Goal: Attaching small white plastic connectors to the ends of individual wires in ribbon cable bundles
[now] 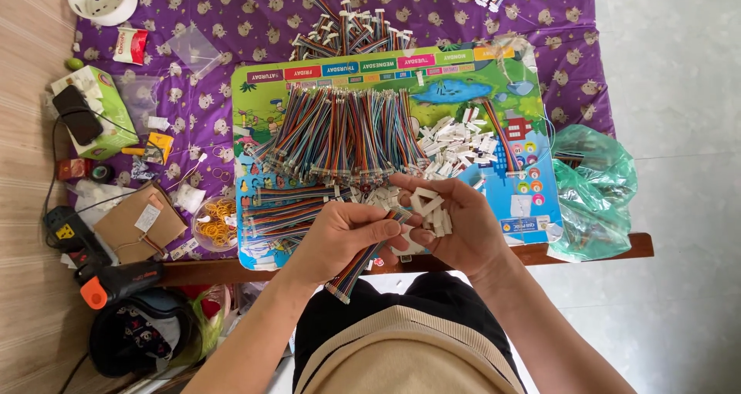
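My left hand [343, 236] grips a short multicoloured ribbon cable [351, 273] that hangs down toward my lap, its end reaching up to my right hand. My right hand [455, 228] cups several small white plastic connectors [429, 209] in its palm and pinches one at the fingertips against the cable's end. Both hands hover over the near edge of a colourful picture board [525, 209]. A large heap of coloured ribbon cables [340, 135] lies on the board just beyond my hands, with a pile of loose white connectors [459, 143] to its right.
A purple patterned cloth [255, 16] covers the low table. More finished cables [347, 31] lie at the back. A green plastic bag [594, 189] sits at right; a dish of yellow rubber bands [214, 220], a tissue box [96, 112] and a glue gun [93, 263] at left.
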